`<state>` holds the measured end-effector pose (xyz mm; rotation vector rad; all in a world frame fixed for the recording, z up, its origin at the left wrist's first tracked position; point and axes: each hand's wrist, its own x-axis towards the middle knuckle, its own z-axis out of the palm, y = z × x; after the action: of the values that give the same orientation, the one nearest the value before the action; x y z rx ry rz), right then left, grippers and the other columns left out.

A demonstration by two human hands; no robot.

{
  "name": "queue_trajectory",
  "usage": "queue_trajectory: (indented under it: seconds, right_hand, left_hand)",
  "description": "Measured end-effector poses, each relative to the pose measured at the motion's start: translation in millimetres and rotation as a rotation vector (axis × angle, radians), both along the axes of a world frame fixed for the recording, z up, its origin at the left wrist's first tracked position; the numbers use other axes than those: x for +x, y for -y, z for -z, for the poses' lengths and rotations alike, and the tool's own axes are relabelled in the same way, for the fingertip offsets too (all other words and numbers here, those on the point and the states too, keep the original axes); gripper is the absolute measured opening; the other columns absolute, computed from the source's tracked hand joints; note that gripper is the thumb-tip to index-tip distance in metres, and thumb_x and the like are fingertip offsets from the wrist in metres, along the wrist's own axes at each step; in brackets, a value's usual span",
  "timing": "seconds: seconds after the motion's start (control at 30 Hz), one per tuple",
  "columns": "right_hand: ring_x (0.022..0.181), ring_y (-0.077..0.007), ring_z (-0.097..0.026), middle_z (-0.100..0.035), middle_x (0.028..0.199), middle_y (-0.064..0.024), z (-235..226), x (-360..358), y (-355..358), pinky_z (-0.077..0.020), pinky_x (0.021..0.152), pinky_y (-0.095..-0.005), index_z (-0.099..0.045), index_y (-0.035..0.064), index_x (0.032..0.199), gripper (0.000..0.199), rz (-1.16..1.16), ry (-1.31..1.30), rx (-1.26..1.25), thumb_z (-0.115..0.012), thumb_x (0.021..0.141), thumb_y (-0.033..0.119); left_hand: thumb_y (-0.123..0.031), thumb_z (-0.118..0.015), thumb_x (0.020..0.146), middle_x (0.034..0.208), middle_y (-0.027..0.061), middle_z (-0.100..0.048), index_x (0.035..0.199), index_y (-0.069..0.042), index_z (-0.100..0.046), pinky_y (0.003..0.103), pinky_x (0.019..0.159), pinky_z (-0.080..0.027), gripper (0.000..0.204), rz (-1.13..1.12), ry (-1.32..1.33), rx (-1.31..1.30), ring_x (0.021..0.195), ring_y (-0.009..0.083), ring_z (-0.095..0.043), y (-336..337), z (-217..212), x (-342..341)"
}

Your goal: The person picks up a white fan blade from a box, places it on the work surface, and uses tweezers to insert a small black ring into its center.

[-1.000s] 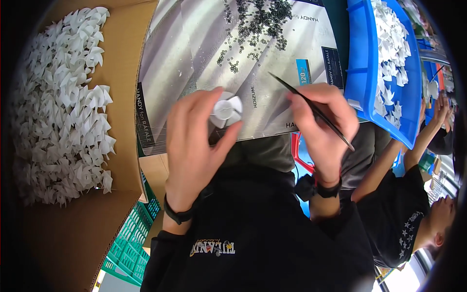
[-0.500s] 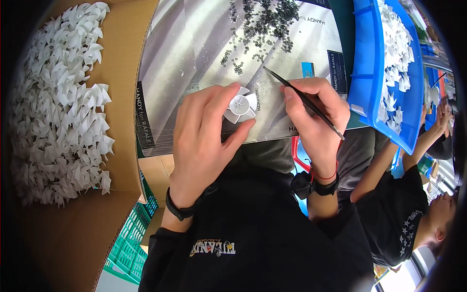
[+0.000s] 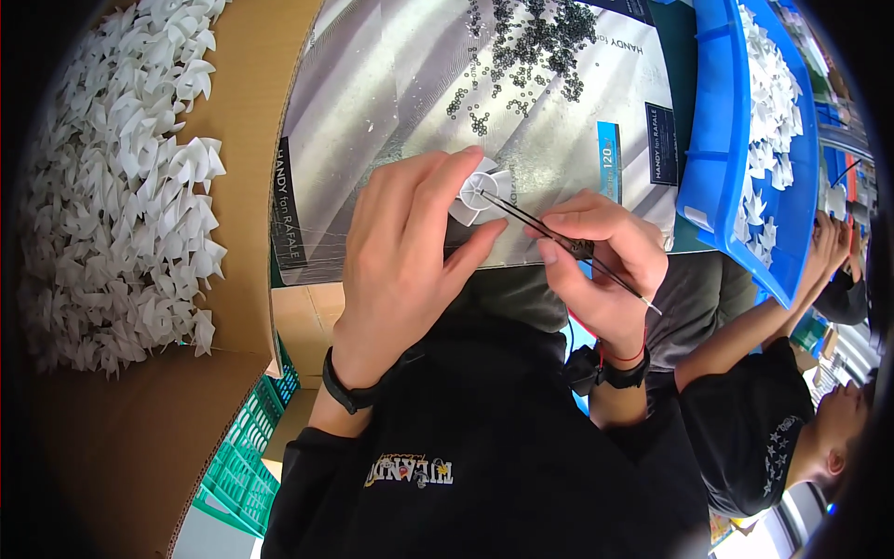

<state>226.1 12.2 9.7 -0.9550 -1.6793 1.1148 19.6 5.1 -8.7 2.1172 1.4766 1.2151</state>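
Grey printed sheet [image 3: 391, 121] on my lap, blue labels at its right edge, black beads [image 3: 526, 47] scattered, my left hand [image 3: 400, 261] clamped on white fan [image 3: 475, 191], right hand [image 3: 605, 261] pinching tweezers [image 3: 549, 233] touching it.

Left: heap of white fan blades [image 3: 121, 186] fills the cardboard box.
Ahead: black beads [image 3: 526, 47] scatter.
Right: blue bin [image 3: 717, 140] walls off.
Between: bare glossy sheet [image 3: 372, 102].

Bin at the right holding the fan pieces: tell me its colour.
Blue bin, clearest in the head view; the fan pieces inside are white.
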Motion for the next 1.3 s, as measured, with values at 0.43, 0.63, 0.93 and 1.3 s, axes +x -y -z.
queue_trajectory:
  seconds: [0.43,0.63,0.93,1.3]
  right_hand:
    - [0.082,-0.0217,-0.071,-0.071,0.094,-0.0187,-15.4,-3.3,-2.8,-0.0545,0.072,-0.0274,-0.066,-0.0087,0.098,0.02,-0.031,0.107,-0.028,-0.07,0.079,-0.015]
    - [0.08,-0.0206,-0.072,-0.072,0.093,-0.0174,-32.4,-4.4,-5.5,-0.0543,0.072,-0.0257,-0.067,-0.0084,0.098,0.019,-0.093,0.288,-0.055,-0.07,0.08,-0.014]
    - [0.082,-0.0211,-0.072,-0.072,0.092,-0.0173,-15.5,-5.0,3.2,-0.0552,0.072,-0.0253,-0.067,-0.0084,0.099,0.019,0.029,0.144,-0.056,-0.07,0.081,-0.014]
    - [0.072,-0.0184,-0.067,-0.071,0.088,-0.0149,-54.8,48.6,-0.6,-0.0528,0.072,-0.0273,-0.067,-0.0046,0.1,0.014,0.576,0.123,0.399,-0.072,0.087,-0.004]
  left_hand:
    - [0.001,-0.088,0.069,0.118,0.0147,-0.066,0.127,-0.003,-0.06,0.039,0.087,-0.054,0.065,0.002,-0.009,-0.061,0.104,0.0328,-0.065,2.0,-4.9,-1.1]
    - [0.001,-0.088,0.068,0.118,0.0138,-0.066,0.127,-0.003,-0.061,0.04,0.088,-0.054,0.066,-0.015,-0.032,-0.067,0.104,0.0325,-0.065,3.4,-4.7,0.0]
    - [-0.003,-0.087,0.069,0.11,0.0131,-0.064,0.13,-0.004,-0.061,0.04,0.079,-0.052,0.067,0.0,-0.009,-0.007,0.095,0.0308,-0.062,0.3,-1.5,-0.9]
    - [-0.007,-0.088,0.072,0.116,0.0153,-0.065,0.125,-0.003,-0.062,0.045,0.087,-0.051,0.059,-0.016,0.106,-0.109,0.101,0.0361,-0.062,2.8,-15.6,-6.0]
